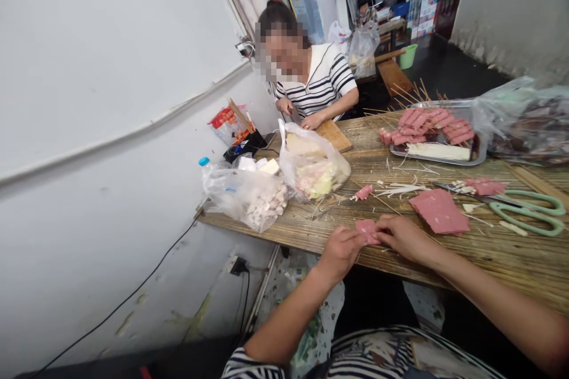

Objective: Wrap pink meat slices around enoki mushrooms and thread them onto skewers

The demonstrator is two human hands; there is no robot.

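Between my two hands, near the table's front edge, is a small pink slice of meat (366, 230). My left hand (342, 251) grips its left side with closed fingers. On its right side, my right hand (403, 239) pinches the slice too. Just beyond lies a short meat roll (363, 192) on a thin stick. To the right of my right hand sits a stack of square pink meat slices (439, 211). White enoki mushroom strands (402, 189) lie loose behind the stack. Whether anything is inside the held slice is hidden.
Green-handled scissors (528, 211) lie at the right beside another meat roll (484, 186). A metal tray (478, 151) holds several skewered rolls. Plastic bags of food (262, 204) stand at the left. Across the table, a person in a striped top (317, 86) works over a wooden board (335, 135).
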